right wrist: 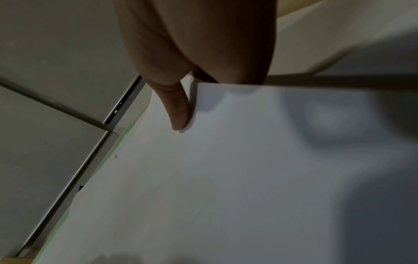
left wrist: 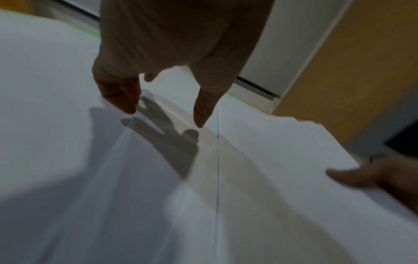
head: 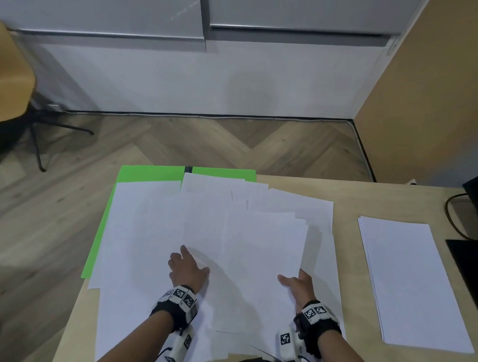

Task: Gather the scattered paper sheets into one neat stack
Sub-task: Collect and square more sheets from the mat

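Loose sheets fanned over center of desk, overlapping, partly covering green folder at far left edge. Left hand above sheets, fingers spread and pointing down, relaxed, gripping nothing; contact w/ paper unclear. Right hand pinching right edge of top sheets, thumb on top, other fingers prob. underneath. Neat stack lying apart, to the right.

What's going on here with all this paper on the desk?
A person is tidying loose white sheets spread over a green folder. Their right hand pinches the edge of a small bunch of sheets, and their left hand lies flat on the pile. A neat stack sits apart to the right.
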`<state>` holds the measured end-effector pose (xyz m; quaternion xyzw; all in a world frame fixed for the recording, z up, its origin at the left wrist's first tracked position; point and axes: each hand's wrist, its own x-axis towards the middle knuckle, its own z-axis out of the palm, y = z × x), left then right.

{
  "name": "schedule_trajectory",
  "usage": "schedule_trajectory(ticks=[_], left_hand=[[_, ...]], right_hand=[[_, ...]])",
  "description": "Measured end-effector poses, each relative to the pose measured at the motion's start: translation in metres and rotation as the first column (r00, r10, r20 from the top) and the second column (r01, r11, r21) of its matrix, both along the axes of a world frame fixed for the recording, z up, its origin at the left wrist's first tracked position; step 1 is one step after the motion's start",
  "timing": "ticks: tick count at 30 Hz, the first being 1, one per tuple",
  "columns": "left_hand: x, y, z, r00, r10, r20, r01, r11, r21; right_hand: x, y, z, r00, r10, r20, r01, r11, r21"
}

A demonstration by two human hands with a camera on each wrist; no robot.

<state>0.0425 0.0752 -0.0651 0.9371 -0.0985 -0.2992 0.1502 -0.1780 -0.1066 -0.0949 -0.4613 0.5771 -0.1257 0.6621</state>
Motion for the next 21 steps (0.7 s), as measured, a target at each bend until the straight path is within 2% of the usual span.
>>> schedule_trajectory(ticks=[2, 7, 11, 16, 21], left_hand=[[0.001, -0.007, 0.000, 0.996, 0.084, -0.022, -0.084, 0.996, -0.020], [0.003, -0.016, 0.001, 0.983, 0.183, -0.003, -0.183, 0.982, 0.039], [0.011, -0.016, 0.004, 0.968, 0.251, 0.000, -0.251, 0.966, -0.064], [0.028, -0.011, 0.007, 0.921, 0.384, -0.070, -0.391, 0.905, -0.171], [0.034, -0.005, 0.013, 0.840, 0.479, -0.254, -0.539, 0.785, -0.305]], right_hand=[[-0.007, -0.003, -0.002, 1.000, -0.009, -0.024, 0.009, 1.000, -0.002], [-0.012, -0.002, -0.003, 0.999, -0.020, -0.048, 0.020, 1.000, 0.003], [-0.010, -0.001, -0.002, 0.998, -0.026, -0.049, 0.026, 1.000, 0.005], [-0.011, -0.001, -0.005, 0.999, -0.020, -0.043, 0.021, 1.000, 0.021], [-0.012, -0.002, -0.005, 0.998, -0.012, -0.058, 0.013, 0.999, 0.030]])
